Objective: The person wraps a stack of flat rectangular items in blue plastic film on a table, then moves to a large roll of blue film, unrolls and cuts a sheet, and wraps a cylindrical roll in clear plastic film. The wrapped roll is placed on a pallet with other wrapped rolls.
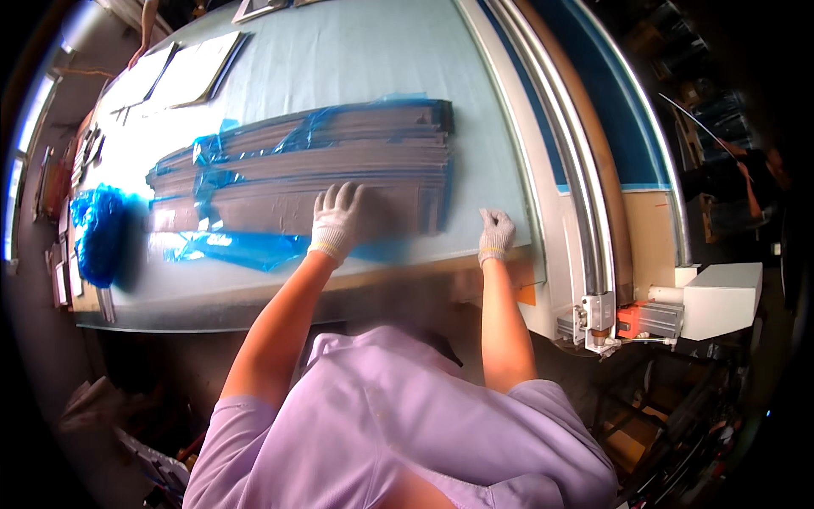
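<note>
Long greyish-brown flat strips [365,161] lie side by side across the table, partly covered by blue plastic film [208,153]. My left hand [337,222], in a white knit glove, rests on the near edge of the strips with its fingers stretched out. To the right of the strips, my right hand [497,233], gloved alike, is over the table near its right edge. Its fingers are curled in, thumb and forefinger close together; whatever they may hold is too small to make out. A loose flap of blue film [246,248] lies along the near side of the strips.
A crumpled heap of blue film [99,233] sits at the table's left end. White sheets [199,69] lie at the far left of the pale table top [381,51]. Along the right runs a metal rail [564,119] with a machine head and a grey box [721,299].
</note>
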A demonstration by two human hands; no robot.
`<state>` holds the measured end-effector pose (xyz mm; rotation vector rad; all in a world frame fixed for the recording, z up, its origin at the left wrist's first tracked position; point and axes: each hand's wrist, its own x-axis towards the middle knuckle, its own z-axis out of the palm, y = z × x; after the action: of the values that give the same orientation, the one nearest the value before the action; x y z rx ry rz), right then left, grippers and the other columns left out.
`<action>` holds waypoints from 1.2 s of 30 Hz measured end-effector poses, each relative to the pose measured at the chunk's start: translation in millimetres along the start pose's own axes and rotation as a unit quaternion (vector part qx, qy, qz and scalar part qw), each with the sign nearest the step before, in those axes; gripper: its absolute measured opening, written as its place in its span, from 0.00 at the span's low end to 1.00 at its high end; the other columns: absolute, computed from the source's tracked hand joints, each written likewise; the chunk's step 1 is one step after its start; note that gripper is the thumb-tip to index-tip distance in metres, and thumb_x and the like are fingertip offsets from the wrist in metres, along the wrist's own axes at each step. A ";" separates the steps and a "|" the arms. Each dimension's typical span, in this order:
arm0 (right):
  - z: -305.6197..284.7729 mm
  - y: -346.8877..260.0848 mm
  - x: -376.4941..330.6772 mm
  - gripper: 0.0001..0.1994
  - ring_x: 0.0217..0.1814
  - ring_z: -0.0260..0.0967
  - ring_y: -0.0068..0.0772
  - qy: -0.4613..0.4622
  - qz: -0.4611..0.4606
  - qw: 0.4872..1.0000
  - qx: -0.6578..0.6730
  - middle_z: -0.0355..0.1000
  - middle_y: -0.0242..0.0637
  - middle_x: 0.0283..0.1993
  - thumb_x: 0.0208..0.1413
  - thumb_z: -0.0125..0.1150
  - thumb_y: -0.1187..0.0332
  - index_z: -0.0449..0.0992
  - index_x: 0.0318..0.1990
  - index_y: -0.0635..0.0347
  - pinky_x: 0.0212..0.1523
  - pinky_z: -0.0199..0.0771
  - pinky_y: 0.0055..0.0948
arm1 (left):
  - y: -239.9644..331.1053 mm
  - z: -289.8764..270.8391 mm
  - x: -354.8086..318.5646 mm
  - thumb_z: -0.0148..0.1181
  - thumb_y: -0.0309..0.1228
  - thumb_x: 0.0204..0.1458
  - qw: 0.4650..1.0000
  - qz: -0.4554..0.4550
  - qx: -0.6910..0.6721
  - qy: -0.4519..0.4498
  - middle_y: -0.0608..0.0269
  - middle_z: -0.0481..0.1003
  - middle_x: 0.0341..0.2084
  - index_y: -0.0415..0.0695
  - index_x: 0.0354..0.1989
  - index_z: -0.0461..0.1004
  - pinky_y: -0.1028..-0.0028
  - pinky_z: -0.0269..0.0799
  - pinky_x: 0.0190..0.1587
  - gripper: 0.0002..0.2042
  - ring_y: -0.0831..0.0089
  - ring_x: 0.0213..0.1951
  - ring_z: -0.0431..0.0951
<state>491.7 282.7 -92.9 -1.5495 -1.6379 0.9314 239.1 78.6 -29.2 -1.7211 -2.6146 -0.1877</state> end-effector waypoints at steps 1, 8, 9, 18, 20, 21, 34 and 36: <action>-10.4 5.8 3.5 0.04 0.37 0.74 0.41 0.009 -0.017 0.999 -0.048 0.77 0.46 0.34 0.49 0.62 0.75 0.80 0.33 0.62 0.41 0.72 0.36 | -0.2 2.2 1.7 0.77 0.45 0.29 1.000 0.008 -0.004 0.011 0.55 0.60 0.63 0.51 0.67 0.58 0.51 0.52 0.65 0.50 0.50 0.65 0.57; -45.3 23.0 18.1 0.05 0.38 0.71 0.52 0.127 -0.091 0.959 -0.234 0.74 0.47 0.33 0.46 0.61 0.71 0.81 0.32 0.52 0.40 0.70 0.44 | 6.4 -0.8 -0.4 0.79 0.43 0.22 0.998 -0.003 -0.048 0.031 0.54 0.62 0.60 0.47 0.64 0.60 0.52 0.54 0.64 0.52 0.51 0.63 0.59; -49.7 18.7 17.5 0.05 0.38 0.71 0.52 0.145 -0.094 0.958 -0.228 0.74 0.46 0.33 0.46 0.61 0.71 0.81 0.32 0.52 0.41 0.70 0.45 | 5.9 0.1 -0.5 0.78 0.44 0.23 0.998 -0.005 -0.056 0.019 0.53 0.61 0.61 0.47 0.65 0.59 0.51 0.52 0.65 0.53 0.50 0.64 0.59; -54.6 33.0 4.9 0.09 0.45 0.66 0.52 0.236 -0.191 0.901 -0.310 0.70 0.44 0.39 0.49 0.60 0.73 0.78 0.39 0.52 0.48 0.65 0.47 | -11.5 -2.4 -60.3 0.74 0.40 0.33 0.995 -0.003 -0.048 0.085 0.49 0.54 0.67 0.48 0.67 0.57 0.48 0.46 0.68 0.48 0.44 0.68 0.51; -52.3 26.2 5.4 0.09 0.47 0.65 0.52 0.222 -0.192 0.909 -0.296 0.69 0.44 0.41 0.49 0.59 0.73 0.77 0.39 0.52 0.49 0.64 0.47 | -29.3 -6.4 -88.8 0.73 0.38 0.34 0.995 -0.015 -0.036 0.091 0.47 0.55 0.66 0.46 0.67 0.57 0.48 0.47 0.67 0.46 0.42 0.67 0.51; -52.8 25.5 3.6 0.09 0.47 0.65 0.52 0.215 -0.189 0.912 -0.293 0.69 0.44 0.41 0.50 0.58 0.73 0.77 0.39 0.52 0.50 0.64 0.46 | -37.2 -8.7 -104.1 0.72 0.37 0.35 0.995 -0.021 -0.042 0.086 0.46 0.54 0.66 0.45 0.66 0.57 0.47 0.47 0.67 0.45 0.42 0.67 0.51; -54.9 13.3 -28.7 0.27 0.63 0.55 0.56 0.077 -0.261 0.885 -0.378 0.55 0.49 0.65 0.51 0.61 0.62 0.64 0.59 0.59 0.64 0.52 0.52 | -96.0 -11.5 -215.7 0.62 0.33 0.48 0.970 -0.241 -0.021 0.039 0.44 0.46 0.70 0.46 0.70 0.50 0.49 0.38 0.70 0.39 0.42 0.70 0.44; -57.3 7.5 -50.0 0.27 0.65 0.53 0.56 -0.007 -0.295 0.889 -0.351 0.56 0.50 0.64 0.51 0.61 0.62 0.64 0.59 0.60 0.65 0.51 0.53 | -108.5 -12.9 -218.9 0.61 0.34 0.49 0.960 -0.279 -0.016 0.033 0.45 0.46 0.70 0.47 0.70 0.51 0.51 0.37 0.71 0.38 0.43 0.70 0.43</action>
<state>547.4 235.4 -70.7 -1.2928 -2.4204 -0.0003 226.0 -165.4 -42.3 -0.9149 -2.9812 -0.2809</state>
